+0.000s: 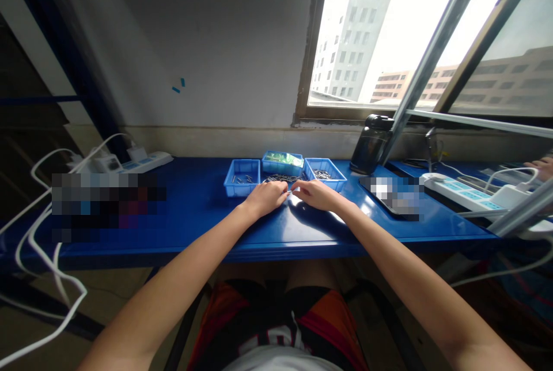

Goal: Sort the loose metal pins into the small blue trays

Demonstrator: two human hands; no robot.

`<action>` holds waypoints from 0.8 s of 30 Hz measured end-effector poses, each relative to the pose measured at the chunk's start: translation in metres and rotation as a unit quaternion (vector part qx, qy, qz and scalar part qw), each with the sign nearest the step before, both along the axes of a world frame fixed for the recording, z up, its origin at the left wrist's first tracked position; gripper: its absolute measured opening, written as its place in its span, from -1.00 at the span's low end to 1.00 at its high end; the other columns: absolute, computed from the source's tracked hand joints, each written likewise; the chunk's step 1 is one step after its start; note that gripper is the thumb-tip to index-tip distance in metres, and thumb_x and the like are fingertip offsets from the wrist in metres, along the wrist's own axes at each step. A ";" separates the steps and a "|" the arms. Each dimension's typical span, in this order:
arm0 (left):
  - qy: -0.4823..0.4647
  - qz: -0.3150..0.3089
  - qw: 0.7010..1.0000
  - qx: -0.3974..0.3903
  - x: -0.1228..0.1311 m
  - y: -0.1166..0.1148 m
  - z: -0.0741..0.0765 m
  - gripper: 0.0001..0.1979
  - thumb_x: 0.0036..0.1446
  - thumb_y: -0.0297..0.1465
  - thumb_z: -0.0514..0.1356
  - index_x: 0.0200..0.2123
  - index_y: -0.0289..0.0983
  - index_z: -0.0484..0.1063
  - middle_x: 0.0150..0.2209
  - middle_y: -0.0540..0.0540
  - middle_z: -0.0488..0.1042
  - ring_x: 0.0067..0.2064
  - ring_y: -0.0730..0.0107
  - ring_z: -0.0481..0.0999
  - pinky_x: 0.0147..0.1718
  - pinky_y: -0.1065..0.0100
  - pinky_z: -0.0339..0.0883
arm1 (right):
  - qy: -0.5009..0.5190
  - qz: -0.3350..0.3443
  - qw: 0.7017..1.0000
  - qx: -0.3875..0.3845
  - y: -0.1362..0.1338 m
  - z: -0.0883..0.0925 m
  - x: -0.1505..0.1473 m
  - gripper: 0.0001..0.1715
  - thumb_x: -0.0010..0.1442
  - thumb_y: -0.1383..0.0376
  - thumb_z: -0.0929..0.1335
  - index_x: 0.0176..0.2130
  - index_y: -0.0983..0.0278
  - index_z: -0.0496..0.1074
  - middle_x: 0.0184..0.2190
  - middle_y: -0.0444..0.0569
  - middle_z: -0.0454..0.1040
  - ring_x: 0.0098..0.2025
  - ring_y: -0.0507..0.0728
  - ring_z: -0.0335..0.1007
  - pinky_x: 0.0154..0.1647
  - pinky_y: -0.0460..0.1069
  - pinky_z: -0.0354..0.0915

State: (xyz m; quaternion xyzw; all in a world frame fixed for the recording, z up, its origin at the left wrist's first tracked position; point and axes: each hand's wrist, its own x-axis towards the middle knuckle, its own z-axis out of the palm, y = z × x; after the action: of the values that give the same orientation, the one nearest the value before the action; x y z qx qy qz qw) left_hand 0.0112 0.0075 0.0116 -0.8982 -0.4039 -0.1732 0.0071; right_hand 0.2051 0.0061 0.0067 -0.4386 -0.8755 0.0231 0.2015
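Note:
My left hand [268, 198] and my right hand [317, 193] meet low over the table, just in front of the blue trays. Both are closed in a pinch, and a small thin metal piece [290, 190] shows between their fingertips; its exact kind is too small to make out. Behind my fingers lies a heap of dark, screw-like metal pieces [283, 177], partly hidden by my hands. The left blue tray [242, 189] holds a few slim pieces. More metal pieces fill part of the right blue tray [337, 182]. A third blue tray [268, 167] at the back contains a green plastic packet [285, 158].
A black bottle [370, 145] and a phone-like dark slab [389, 198] stand to the right on the blue table [190, 209]. Power strips [462, 191] with white cables lie at both sides. Metal frame bars cross the right; another person's hand [540, 167] shows at the edge.

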 end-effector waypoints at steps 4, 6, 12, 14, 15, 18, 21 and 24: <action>0.009 -0.002 1.000 -0.009 0.000 0.001 -0.001 -0.77 0.20 -0.27 -0.02 -0.24 -0.23 0.36 -0.25 -0.11 0.49 -0.21 0.26 0.48 -0.30 0.40 0.29 | 0.001 0.011 1.000 0.000 -0.001 0.000 0.000 -0.72 0.21 0.20 0.21 -0.23 0.27 0.42 -0.64 -0.16 0.31 -0.60 -0.05 0.14 -0.54 -0.15 0.01; 0.010 -0.006 1.000 -0.007 0.000 0.002 -0.001 -0.77 0.20 -0.27 -0.02 -0.24 -0.23 0.37 -0.25 -0.11 0.49 -0.22 0.26 0.48 -0.30 0.39 0.29 | 0.000 0.015 1.000 -0.001 -0.001 0.000 -0.001 -0.72 0.21 0.19 0.21 -0.23 0.27 0.42 -0.64 -0.16 0.30 -0.60 -0.05 0.15 -0.54 -0.15 0.01; 0.013 0.000 1.000 -0.003 0.000 0.003 -0.003 -0.76 0.20 -0.26 -0.03 -0.27 -0.23 0.36 -0.27 -0.12 0.49 -0.24 0.25 0.49 -0.32 0.39 0.29 | -0.001 0.014 1.000 -0.010 -0.001 0.001 -0.001 -0.67 0.23 0.16 0.19 -0.21 0.28 0.42 -0.63 -0.14 0.32 -0.59 -0.04 0.16 -0.53 -0.14 0.01; 0.016 0.008 1.000 0.000 0.000 0.003 -0.003 -0.75 0.19 -0.25 -0.03 -0.30 -0.24 0.36 -0.30 -0.12 0.49 -0.26 0.23 0.49 -0.34 0.37 0.29 | -0.002 0.003 1.000 -0.009 -0.001 0.001 0.000 -0.68 0.23 0.17 0.19 -0.21 0.27 0.42 -0.62 -0.13 0.33 -0.58 -0.04 0.17 -0.53 -0.14 0.02; 0.018 0.012 1.000 0.001 -0.001 0.003 -0.003 -0.75 0.19 -0.25 -0.04 -0.31 -0.24 0.36 -0.30 -0.13 0.49 -0.27 0.23 0.49 -0.35 0.37 0.29 | -0.003 -0.004 1.000 -0.006 0.000 0.000 0.000 -0.69 0.22 0.17 0.20 -0.22 0.27 0.42 -0.62 -0.14 0.34 -0.58 -0.04 0.17 -0.52 -0.14 0.02; 0.016 0.017 1.000 -0.008 -0.001 0.002 -0.003 -0.78 0.18 -0.29 -0.03 -0.31 -0.25 0.35 -0.30 -0.14 0.48 -0.27 0.24 0.49 -0.36 0.38 0.29 | -0.009 -0.017 1.000 -0.004 0.000 0.001 0.000 -0.73 0.20 0.21 0.22 -0.24 0.27 0.42 -0.62 -0.15 0.33 -0.59 -0.04 0.16 -0.53 -0.14 0.01; 0.010 0.017 1.000 -0.016 -0.001 0.002 -0.003 -0.82 0.17 -0.33 -0.02 -0.31 -0.25 0.34 -0.30 -0.13 0.48 -0.27 0.26 0.48 -0.36 0.38 0.29 | -0.009 -0.020 1.000 -0.009 0.000 0.001 0.000 -0.77 0.18 0.25 0.23 -0.25 0.27 0.41 -0.62 -0.16 0.34 -0.59 -0.05 0.15 -0.53 -0.15 0.01; 0.008 0.020 1.000 -0.021 -0.001 0.002 -0.002 -0.86 0.15 -0.36 0.00 -0.30 -0.24 0.33 -0.31 -0.12 0.47 -0.28 0.26 0.48 -0.35 0.37 0.29 | -0.009 -0.028 0.999 -0.016 0.000 0.001 0.000 -0.82 0.16 0.27 0.24 -0.27 0.26 0.40 -0.61 -0.17 0.35 -0.58 -0.06 0.16 -0.53 -0.16 0.01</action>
State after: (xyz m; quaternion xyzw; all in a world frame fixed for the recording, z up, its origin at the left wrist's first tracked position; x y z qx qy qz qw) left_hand 0.0098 0.0092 0.0094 -0.8914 -0.4253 -0.1567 -0.0052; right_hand 0.2049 0.0059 0.0081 -0.4660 -0.8642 0.0274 0.1876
